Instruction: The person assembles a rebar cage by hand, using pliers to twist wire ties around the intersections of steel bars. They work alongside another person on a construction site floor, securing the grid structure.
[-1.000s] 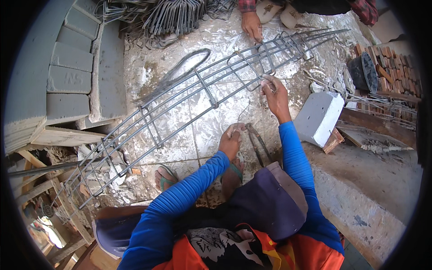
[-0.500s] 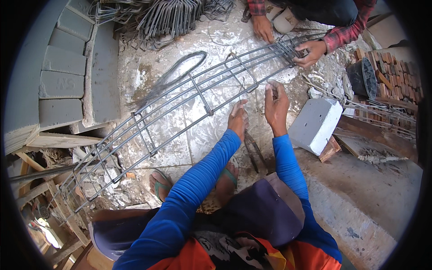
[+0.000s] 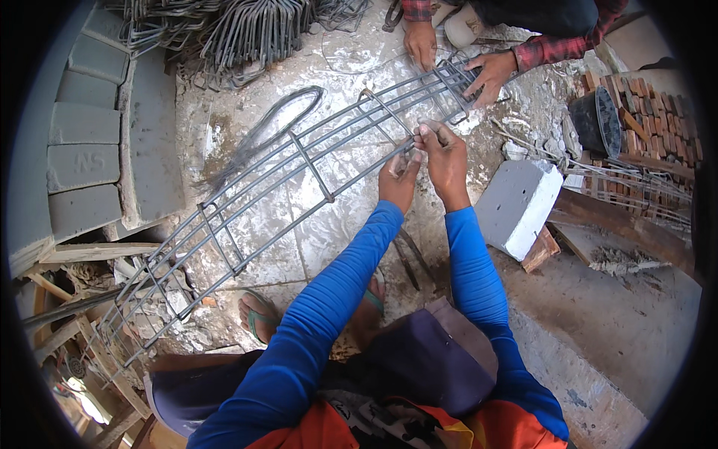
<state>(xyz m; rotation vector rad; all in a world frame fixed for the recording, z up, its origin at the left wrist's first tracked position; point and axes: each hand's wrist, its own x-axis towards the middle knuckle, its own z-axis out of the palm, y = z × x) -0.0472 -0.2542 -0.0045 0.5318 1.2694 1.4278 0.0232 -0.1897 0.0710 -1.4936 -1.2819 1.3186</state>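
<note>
Head view, looking down on a steel-fixing job on a rough concrete floor [image 3: 351, 224]. A long rebar cage [image 3: 299, 176], made of parallel grey bars bound by rectangular stirrups, lies diagonally across the floor from lower left to upper right. It rests low and flat, presumably so that each crossing can be reached from above.

The person's left hand [image 3: 399, 179] and right hand [image 3: 443, 153], both in bright blue sleeves, meet at one crossing on the near long bar, toward the cage's upper end. The left grip is pinched on the bar at that joint. The right grip is closed on something thin above it, probably tie wire, though the strand is too fine to make out. Holding both hands close at one point would steady the joint while it is bound.

At the far end, a co-worker's hand [image 3: 490, 75] in a red checked sleeve rests on the last stirrups, and a second hand [image 3: 421, 45] lies beside it; together they seem to keep the cage from shifting.

A loose coil of dark wire [image 3: 277, 123] lies just beyond the cage. Spare bent stirrups [image 3: 247, 30] are heaped at the top. A pale, smooth-faced concrete block [image 3: 517, 206] sits to the right, propped on a wood scrap. Red bricks [image 3: 658, 120] are stacked farther right.
</note>
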